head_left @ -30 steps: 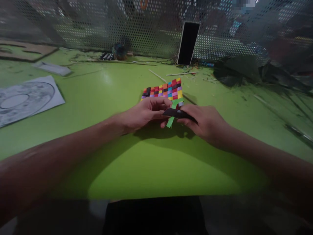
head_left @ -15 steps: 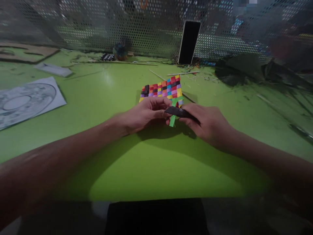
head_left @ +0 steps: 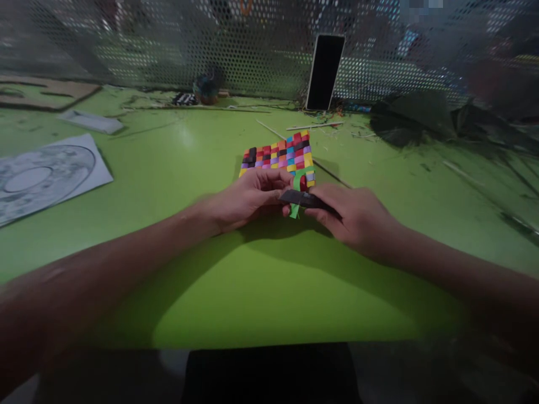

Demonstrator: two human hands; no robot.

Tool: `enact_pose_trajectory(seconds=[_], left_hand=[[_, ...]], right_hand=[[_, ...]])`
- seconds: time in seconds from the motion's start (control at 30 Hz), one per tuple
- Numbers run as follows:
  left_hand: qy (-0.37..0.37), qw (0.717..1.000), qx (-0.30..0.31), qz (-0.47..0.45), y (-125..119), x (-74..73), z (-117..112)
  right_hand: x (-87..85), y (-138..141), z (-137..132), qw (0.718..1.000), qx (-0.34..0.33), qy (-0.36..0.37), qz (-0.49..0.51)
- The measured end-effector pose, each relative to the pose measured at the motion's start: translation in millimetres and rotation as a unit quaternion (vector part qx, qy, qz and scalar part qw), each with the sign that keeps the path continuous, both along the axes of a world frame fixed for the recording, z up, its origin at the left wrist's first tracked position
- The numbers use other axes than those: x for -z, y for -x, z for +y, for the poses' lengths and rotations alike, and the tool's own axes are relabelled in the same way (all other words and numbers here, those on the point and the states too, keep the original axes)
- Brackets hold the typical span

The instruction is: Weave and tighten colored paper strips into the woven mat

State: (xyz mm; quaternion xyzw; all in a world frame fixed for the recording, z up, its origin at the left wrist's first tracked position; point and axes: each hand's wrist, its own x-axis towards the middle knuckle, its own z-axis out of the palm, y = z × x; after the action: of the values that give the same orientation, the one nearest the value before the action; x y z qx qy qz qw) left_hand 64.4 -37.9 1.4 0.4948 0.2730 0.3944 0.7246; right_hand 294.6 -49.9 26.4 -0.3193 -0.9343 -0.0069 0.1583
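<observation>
At mid-bench (head_left: 252, 280), by the near edge of a woven mat (head_left: 278, 154) of coloured paper strips: left hand (head_left: 252, 196) curled, pinching the mat's edge, seemingly to steady it; right hand (head_left: 357, 216) pinching a dark flat piece (head_left: 301, 197) across a loose green strip (head_left: 298, 184).

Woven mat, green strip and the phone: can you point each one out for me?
woven mat (head_left: 275, 155), head view, middle of its coloured checks.
green strip (head_left: 299, 180), head view, its upper, curved part.
phone (head_left: 324, 73), head view, centre of its dark screen.
</observation>
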Motion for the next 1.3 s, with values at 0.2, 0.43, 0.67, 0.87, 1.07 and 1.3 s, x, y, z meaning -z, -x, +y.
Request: enact_pose_trajectory(seconds=[0.2,0.43,0.67,0.87,1.07,1.3], left_hand=[[-0.004,1.000,-0.007,0.002,-1,0.6,0],[0.011,1.000,-0.002,-0.022,-2,2.8,1],[0.019,1.000,-0.004,-0.014,-2,3.2,0],[0.051,0.997,-0.028,-0.045,0,-3.2,0],[0.054,0.998,-0.018,-0.029,0,-2.2,1],[0.025,0.999,-0.016,-0.021,-2,-1.7,1]], right_hand=[[-0.6,0,-2,1.000,-0.001,0.008,-0.002],[-0.7,1,-4,1.000,0.006,0.010,-0.006],[-2.3,2,-5,1.000,0.005,0.018,-0.009],[0.1,6,-12,0.998,-0.040,0.002,-0.056],[-7.4,3,-13,0.995,-0.077,0.059,-0.028],[-18.6,-4,-4,0.993,0.008,0.059,0.098]])
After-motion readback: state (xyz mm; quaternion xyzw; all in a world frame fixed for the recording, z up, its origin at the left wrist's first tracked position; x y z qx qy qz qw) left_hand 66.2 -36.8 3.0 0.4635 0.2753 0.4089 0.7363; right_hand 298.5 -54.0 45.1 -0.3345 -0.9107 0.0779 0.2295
